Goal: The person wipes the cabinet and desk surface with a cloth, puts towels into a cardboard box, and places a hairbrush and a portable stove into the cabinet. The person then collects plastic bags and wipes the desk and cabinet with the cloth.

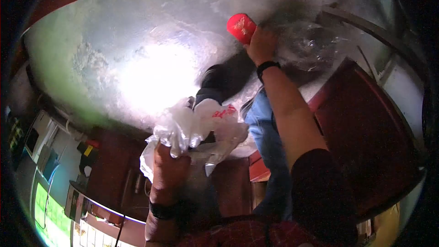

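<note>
My left hand (170, 174) is closed round the gathered top of a crumpled white plastic bag (215, 121) with red print, held above my legs at the lower middle. Farther forward and to the right, my right hand (264, 45) grips a red rounded object (241, 28) with a pale patch on its side. The red object is held over the grey floor, apart from the bag. What the bag contains cannot be made out.
Clear crumpled plastic (311, 43) lies on the floor (137, 13) right of my right hand. A dark red wooden piece of furniture (366, 132) stands at the right. At the lower left is a dark red cabinet (107, 174).
</note>
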The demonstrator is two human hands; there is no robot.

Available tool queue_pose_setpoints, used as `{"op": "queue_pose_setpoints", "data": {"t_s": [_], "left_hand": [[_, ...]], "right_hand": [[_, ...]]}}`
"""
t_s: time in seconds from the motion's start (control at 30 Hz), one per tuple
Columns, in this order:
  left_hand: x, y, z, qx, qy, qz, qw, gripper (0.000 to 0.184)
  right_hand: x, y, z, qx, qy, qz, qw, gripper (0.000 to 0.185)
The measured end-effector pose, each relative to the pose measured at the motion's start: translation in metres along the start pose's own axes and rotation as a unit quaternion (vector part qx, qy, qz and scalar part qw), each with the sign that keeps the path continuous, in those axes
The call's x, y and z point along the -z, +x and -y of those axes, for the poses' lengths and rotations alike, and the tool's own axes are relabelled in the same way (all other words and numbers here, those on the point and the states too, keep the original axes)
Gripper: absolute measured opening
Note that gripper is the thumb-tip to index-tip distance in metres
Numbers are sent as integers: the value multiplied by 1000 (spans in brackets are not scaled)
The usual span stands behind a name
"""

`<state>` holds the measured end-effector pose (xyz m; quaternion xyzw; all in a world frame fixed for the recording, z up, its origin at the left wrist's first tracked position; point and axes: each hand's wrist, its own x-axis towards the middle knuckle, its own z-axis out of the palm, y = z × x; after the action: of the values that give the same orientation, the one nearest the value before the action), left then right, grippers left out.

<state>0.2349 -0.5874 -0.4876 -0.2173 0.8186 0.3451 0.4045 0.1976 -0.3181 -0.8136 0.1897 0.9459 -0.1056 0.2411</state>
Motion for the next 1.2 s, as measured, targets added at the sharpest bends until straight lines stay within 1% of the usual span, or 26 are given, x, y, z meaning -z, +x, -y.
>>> {"op": "queue_pose_setpoints", "data": {"t_s": [0.03, 0.13, 0.2, 0.23, 0.3, 0.33, 0.4, 0.43, 0.47, 0.5, 0.53, 0.63, 0.67, 0.7, 0.73, 0.8, 0.83, 0.87, 0.9, 0.93, 1.0, 1.03, 1.07, 1.1, 1.13, 1.2], "left_hand": [[4, 0, -26, -11, 86, 20, 996, 48], [0, -7, -44, -14, 116, 4, 993, 46], [-2, -5, -45, -31, 148, 30, 988, 44], [-5, -5, -45, -46, 151, 30, 987, 43], [-10, -5, -46, -66, 152, 38, 985, 42], [-11, -5, -48, -50, 144, 44, 987, 41], [-17, -5, -48, -35, 138, 57, 988, 40], [-17, -5, -47, -14, 149, 54, 987, 40], [-18, -5, -46, 6, 162, 49, 986, 39], [-20, -3, -46, -23, 163, 62, 984, 40], [-23, -3, -45, -28, 166, 64, 984, 40], [-27, 1, -44, -81, 118, 63, 988, 41], [-28, 3, -43, -74, 124, 63, 988, 42], [-30, 5, -42, -66, 131, 65, 987, 42], [-33, 3, -55, -72, 137, 66, 986, 42], [-38, -8, -82, -51, 206, 71, 975, 41], [-43, -9, -83, -56, 216, 68, 973, 41], [-45, -13, -85, -71, 216, 66, 972, 41], [-44, -17, -86, -80, 218, 67, 970, 41], [-44, -20, -87, -89, 221, 69, 969, 41], [-43, -12, -78, -41, 113, -1, 993, 43], [-29, 7, -48, -39, 69, 17, 997, 44], [-22, 18, -29, -48, 67, 26, 996, 44], [-17, 26, -15, -84, 120, -66, 987, 43], [-6, 32, -11, -124, 147, -76, 978, 44], [14, 45, -6, -200, 203, -103, 953, 46]], "right_hand": [[-6, -1, -8, -5, -8, -9, 1000, 64], [2, -3, -12, -43, -21, -71, 996, 57], [20, -7, -18, -30, 61, 158, 985, 49], [29, -15, -16, -39, 62, 156, 985, 49], [47, -27, -19, 51, 129, 120, 983, 42], [60, -33, -28, 45, 123, 117, 984, 42], [79, -53, -48, 60, 296, 97, 948, 39], [92, -64, -65, 34, 323, 62, 944, 33], [100, -70, -88, -31, 316, 37, 948, 36], [107, -75, -115, -95, 309, 11, 946, 41], [69, -71, -161, -166, 326, -47, 929, 35], [71, -76, -245, -319, 552, -86, 765, 40], [39, -65, -262, -321, 557, -91, 760, 40], [6, -57, -275, -370, 516, -98, 766, 39], [10, -56, -270, -418, 474, -104, 768, 38], [39, -59, -246, -410, 465, -88, 779, 30], [6, -51, -243, -395, 493, -92, 770, 27], [-25, -36, -229, -353, 566, -101, 738, 24], [-77, -15, -215, -277, 695, -115, 653, 22], [-147, 9, -208, -154, 858, -103, 479, 21], [36, -49, -142, -259, 686, -82, 675, 29], [67, -64, -116, -186, 479, -157, 844, 29], [93, -82, -94, -135, 493, -148, 847, 28], [119, -99, -71, -125, 570, -120, 803, 29], [170, -127, -63, -34, 546, -112, 829, 32], [257, -175, -54, 42, 533, -59, 843, 28]]}}
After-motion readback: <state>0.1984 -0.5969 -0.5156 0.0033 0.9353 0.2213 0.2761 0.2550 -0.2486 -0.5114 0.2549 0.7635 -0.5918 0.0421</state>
